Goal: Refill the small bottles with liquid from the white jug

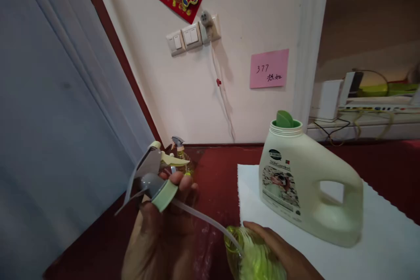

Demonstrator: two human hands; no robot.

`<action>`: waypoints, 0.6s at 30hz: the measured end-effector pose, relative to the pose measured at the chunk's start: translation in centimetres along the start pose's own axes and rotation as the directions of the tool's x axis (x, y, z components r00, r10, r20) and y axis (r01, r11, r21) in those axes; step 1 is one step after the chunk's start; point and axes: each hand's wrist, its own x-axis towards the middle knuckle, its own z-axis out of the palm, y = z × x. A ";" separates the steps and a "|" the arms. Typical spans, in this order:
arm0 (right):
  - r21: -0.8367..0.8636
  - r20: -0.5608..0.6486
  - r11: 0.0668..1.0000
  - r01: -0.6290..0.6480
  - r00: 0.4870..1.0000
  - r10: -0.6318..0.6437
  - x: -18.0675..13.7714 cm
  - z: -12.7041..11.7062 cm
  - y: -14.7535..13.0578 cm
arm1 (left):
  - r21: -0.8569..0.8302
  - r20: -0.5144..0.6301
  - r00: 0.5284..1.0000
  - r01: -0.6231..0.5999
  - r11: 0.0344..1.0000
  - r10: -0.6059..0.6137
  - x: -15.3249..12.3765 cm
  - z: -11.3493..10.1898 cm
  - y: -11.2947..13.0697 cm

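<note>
Head view, lower centre of the frame: left hand (pixel 154 238) with grip closed on the collar of the trigger sprayer (pixel 154 175), raised above the red counter (pixel 216 170); dip tube (pixel 203 223) slanting down to the green bottle (pixel 254 260) at the bottom edge, tip hard to make out; right hand (pixel 284 253) with grip wrapped on that bottle; seemingly sprayer and bottle apart, tube at the mouth; next move likely calling for a slow, straight line along the tube, bottle kept steady; detergent jug (pixel 308 188) on the white cloth (pixel 387 236) just beside, at right; small spray bottle (pixel 180 151) behind the sprayer, near enough to knock.
</note>
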 end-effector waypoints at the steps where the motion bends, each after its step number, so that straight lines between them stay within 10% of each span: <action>1: 0.002 -0.004 1.000 -0.003 1.000 0.004 0.1 0.1 0.3 | -0.008 -0.016 1.000 -0.013 1.000 0.012 0.0 0.2 0.2; 11: 0.000 0.025 1.000 -0.001 1.000 0.001 0.4 0.7 1.6 | 0.054 -0.190 0.977 -0.089 0.995 0.098 -0.7 2.6 1.2; 18: 0.005 0.036 0.997 0.074 0.997 -0.074 1.0 1.0 0.6 | 0.153 -0.217 0.967 0.171 0.973 -0.136 -3.3 1.5 -1.6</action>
